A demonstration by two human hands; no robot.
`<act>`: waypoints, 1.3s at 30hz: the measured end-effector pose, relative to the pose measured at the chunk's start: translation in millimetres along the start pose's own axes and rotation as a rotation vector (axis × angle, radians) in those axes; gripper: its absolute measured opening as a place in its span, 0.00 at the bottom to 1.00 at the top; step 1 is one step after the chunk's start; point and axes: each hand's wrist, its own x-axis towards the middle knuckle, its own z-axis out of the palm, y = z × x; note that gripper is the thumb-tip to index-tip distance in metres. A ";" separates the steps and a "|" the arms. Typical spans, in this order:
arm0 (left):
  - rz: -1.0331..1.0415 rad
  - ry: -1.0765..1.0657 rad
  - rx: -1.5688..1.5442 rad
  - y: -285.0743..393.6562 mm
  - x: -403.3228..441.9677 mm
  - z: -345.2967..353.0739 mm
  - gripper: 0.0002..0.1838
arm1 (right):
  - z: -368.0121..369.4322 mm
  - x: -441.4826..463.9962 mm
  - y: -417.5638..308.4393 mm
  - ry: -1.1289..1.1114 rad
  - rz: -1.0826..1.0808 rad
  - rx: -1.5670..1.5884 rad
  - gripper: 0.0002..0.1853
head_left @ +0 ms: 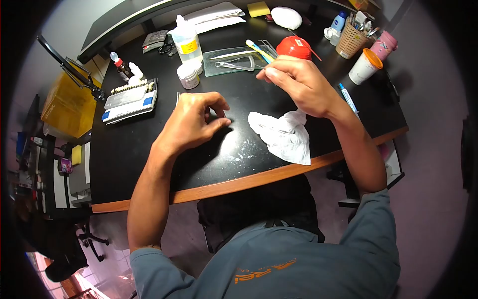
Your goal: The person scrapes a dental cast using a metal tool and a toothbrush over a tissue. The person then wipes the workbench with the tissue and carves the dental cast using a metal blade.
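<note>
My left hand (191,119) hovers over the black desk, thumb and index finger curved with a gap between them. Just behind its wrist side shows a thin metal tip (178,98), mostly hidden by the hand. My right hand (301,84) is closed in a pinch near the glass slab (226,55); what its fingertips hold, if anything, I cannot make out. On the slab lie a metal caliper (239,65), a blue-and-yellow toothbrush-like handle (256,48) and thin metal instruments. A crumpled white cloth (284,134) lies below my right hand, beside white powder specks (242,153).
A white jar (188,77) and a clear bottle with yellow label (188,42) stand beyond my left hand. At left is a shade-guide case (130,102). A red bowl (294,47), an orange-lidded cup (365,67) and a pen (347,97) are at right.
</note>
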 end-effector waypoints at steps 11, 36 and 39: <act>-0.232 0.320 -0.796 5.2 -0.6 9.5 0.18 | 50.3 -10.9 6.0 0.156 -0.272 -0.041 0.09; -0.258 -0.018 -1.258 12.8 -8.4 33.8 0.30 | 63.4 -13.0 -4.7 0.187 -0.178 0.183 0.11; -0.305 -0.011 -1.166 18.3 -8.1 32.9 0.27 | 62.2 -12.7 -2.2 0.173 -0.117 0.239 0.12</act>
